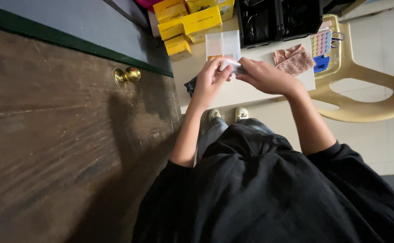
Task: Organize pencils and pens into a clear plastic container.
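Over a small pale table (251, 92) wedged next to a dark wooden door (48, 135) with a brass knob (126, 75), the person has both hands up and meeting in the middle. The left hand (209, 81) and the right hand (264, 76) are pinched together on a small white piece (231, 64), fingers closed on it from both sides, so it's held in the air just above the tabletop, not resting on anything. Too small and too covered up to say what it actually is, looks like a thin strip or packet of some kind

Right behind the hands there's a clear plastic box (223, 44) standing on the table, and behind that a stack of yellow boxes (190, 22) against the wall. Black crate thing (278, 20) at the back, a folded pink patterned cloth (292, 60) to the right, and something dark (190, 85) poking out just under the left wrist. Cream plastic chair (363, 85) off to the right with some colourful bits on its seat

What I'd worry about: that white piece is tiny and only held by fingertips, so if the grip slips or the two hands pull unevenly it could tear or pop out, and my guess is it'd drop past the table edge down by the shoes (227, 114), where it'd be a pain to find. Also the clear box is just beside the knuckles, so a careless push forward could knock it into the yellow stack
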